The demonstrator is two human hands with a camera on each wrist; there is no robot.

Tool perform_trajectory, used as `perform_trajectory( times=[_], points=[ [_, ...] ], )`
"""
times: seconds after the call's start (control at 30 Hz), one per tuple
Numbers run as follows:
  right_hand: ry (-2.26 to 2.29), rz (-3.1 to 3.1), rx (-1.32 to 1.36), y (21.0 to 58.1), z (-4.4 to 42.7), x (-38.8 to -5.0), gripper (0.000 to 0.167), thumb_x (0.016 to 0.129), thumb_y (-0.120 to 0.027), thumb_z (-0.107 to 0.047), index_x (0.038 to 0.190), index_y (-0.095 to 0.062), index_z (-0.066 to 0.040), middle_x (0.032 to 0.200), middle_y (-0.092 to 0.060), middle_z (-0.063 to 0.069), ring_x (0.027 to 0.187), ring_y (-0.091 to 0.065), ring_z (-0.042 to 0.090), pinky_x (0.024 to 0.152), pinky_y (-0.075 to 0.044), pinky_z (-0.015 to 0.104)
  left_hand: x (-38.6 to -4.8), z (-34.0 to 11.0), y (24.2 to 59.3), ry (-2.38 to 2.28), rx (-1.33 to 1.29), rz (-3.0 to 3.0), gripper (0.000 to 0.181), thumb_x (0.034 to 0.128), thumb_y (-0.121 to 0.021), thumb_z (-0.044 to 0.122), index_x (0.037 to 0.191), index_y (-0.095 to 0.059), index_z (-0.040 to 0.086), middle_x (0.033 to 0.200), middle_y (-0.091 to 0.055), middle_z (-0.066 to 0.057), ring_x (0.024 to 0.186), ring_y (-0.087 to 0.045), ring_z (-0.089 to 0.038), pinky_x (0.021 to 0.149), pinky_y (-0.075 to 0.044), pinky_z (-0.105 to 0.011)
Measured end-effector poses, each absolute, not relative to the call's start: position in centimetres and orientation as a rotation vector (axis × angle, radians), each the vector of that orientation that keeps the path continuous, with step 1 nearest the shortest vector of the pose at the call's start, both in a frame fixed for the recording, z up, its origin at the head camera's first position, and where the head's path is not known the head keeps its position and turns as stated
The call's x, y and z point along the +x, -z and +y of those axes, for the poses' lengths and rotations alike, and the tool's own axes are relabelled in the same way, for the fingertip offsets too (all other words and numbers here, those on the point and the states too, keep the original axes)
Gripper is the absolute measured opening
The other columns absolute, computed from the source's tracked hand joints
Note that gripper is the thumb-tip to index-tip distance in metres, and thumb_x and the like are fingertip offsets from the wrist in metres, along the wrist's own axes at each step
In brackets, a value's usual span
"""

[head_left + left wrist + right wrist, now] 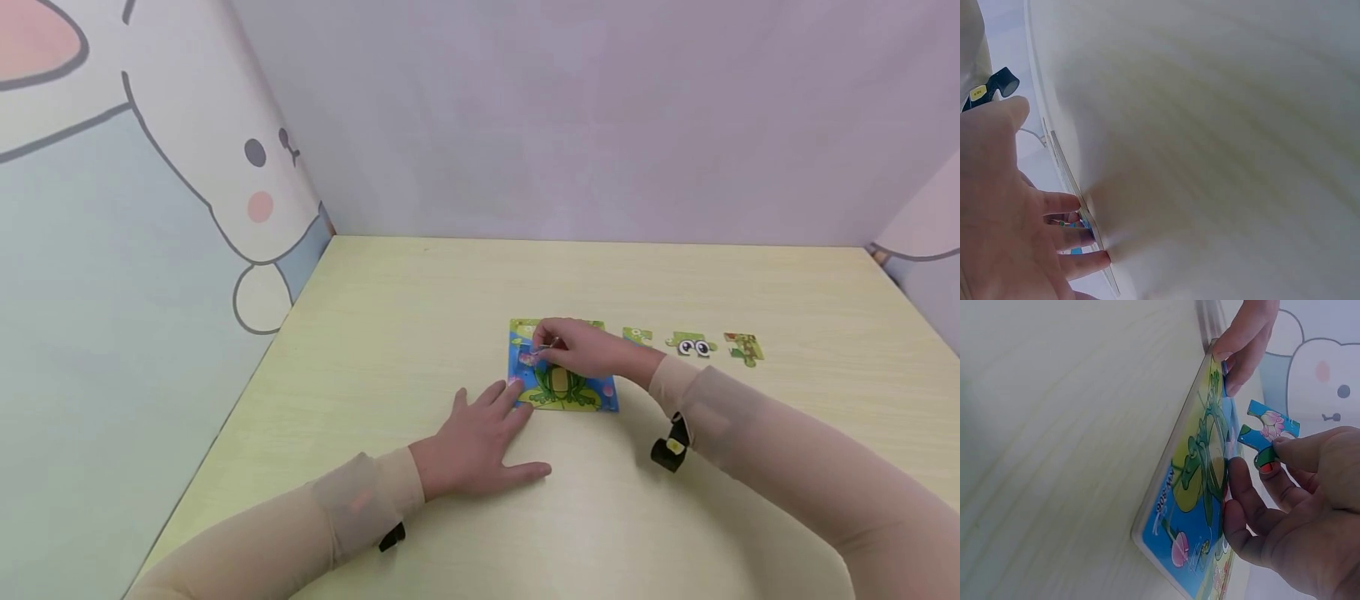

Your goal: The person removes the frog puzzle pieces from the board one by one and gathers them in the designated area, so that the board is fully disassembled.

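Observation:
A frog jigsaw board [566, 398] lies flat on the table. My right hand [588, 347] is over its upper left part, pinching a blue puzzle piece [1270, 429] with a pink flower between thumb and index finger. In the right wrist view the piece is tilted and raised off the board, and the other fingers are close to the board's surface. With fingers spread, my left hand [476, 442] lies at the lower left corner, its fingertips touching the board. My right hand hides the board's upper middle in the head view.
To the right of the board lie loose puzzle pieces: a green one [637, 335] partly behind the right wrist, one with two eyes [693, 344], and a green-brown one [746, 347]. The pale wooden table [390, 333] meets a curtain-like wall [570, 125] at the back.

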State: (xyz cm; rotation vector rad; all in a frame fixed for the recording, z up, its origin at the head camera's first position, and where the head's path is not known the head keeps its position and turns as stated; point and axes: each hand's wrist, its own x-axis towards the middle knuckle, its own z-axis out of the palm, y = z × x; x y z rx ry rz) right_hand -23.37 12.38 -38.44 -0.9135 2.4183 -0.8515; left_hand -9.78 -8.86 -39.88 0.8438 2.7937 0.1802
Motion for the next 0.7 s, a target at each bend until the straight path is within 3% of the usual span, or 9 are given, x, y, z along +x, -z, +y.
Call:
perform_trajectory(
  times=[0.47,0.7],
  points=[
    [0.895,2.491,-0.828,37.4,16.8,-23.0,0.016,0.107,-0.059,-0.011,0.119,-0.065,-0.004,0.115,-0.071,0.010,0.102,-0.064,0.021,0.096,-0.053,0.044,-9.9,-8.9,39.9,-0.189,0.824,2.779,0.080,0.0980,-0.044,0.077,0.153,-0.046,0.018,0.172,-0.028,-0.009,0.157,-0.031,-0.033,0.108,-0.036,-0.077],
    [0.840,2.553,-0.734,36.8,21.4,-22.8,0.018,0.105,-0.060,-0.009,0.120,-0.067,-0.001,0.111,-0.071,0.009,0.097,-0.062,0.019,0.084,-0.054,0.034,-10.0,-8.9,39.8,-0.206,0.808,2.768,0.080,0.0983,-0.045,0.076,0.154,-0.045,0.018,0.173,-0.027,-0.009,0.158,-0.030,-0.034,0.109,-0.034,-0.078]
  ],
)
